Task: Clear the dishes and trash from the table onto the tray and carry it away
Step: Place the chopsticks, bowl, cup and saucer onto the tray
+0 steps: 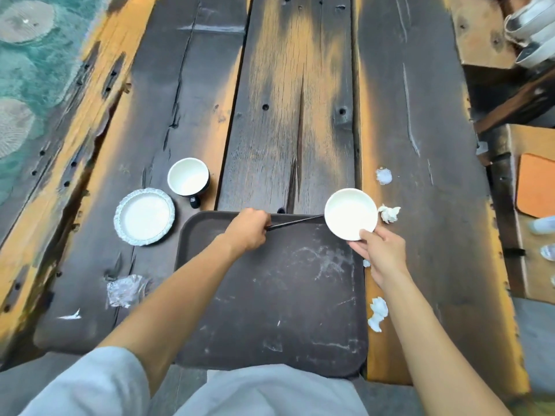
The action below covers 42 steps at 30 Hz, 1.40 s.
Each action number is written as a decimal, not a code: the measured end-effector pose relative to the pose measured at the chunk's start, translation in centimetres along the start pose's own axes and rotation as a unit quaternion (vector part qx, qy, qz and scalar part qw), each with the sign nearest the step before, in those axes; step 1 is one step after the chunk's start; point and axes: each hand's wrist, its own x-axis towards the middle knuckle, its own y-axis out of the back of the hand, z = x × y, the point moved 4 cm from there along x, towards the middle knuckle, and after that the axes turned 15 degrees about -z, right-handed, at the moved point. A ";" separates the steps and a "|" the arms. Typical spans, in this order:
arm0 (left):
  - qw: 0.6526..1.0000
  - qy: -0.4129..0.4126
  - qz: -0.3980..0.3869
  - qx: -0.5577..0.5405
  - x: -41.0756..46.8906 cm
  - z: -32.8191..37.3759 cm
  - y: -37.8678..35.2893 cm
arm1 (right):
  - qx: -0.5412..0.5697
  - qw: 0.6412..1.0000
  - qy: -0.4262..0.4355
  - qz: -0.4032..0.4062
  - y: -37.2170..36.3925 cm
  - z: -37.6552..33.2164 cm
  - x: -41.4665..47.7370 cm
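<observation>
Nothing rests on the tray at lower centre. Right hand grips the bowl; left hand grips chopsticks. Plate, mug and tissues remain on the table.

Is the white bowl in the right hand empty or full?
Empty. The white bowl, held by the right hand, shows only a clean white inside.
</observation>
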 end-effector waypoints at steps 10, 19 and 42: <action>0.998 0.015 0.031 0.058 1.6 -1.4 -2.9 | -0.046 0.998 -0.031 -0.018 0.4 2.7 -1.0; 0.996 0.020 0.085 0.035 1.3 -2.1 -4.5 | -0.047 0.998 -0.041 -0.030 0.7 4.0 -0.8; 0.987 -0.045 0.139 0.066 2.4 -2.4 -3.6 | -0.034 0.997 -0.069 -0.014 1.1 5.9 0.6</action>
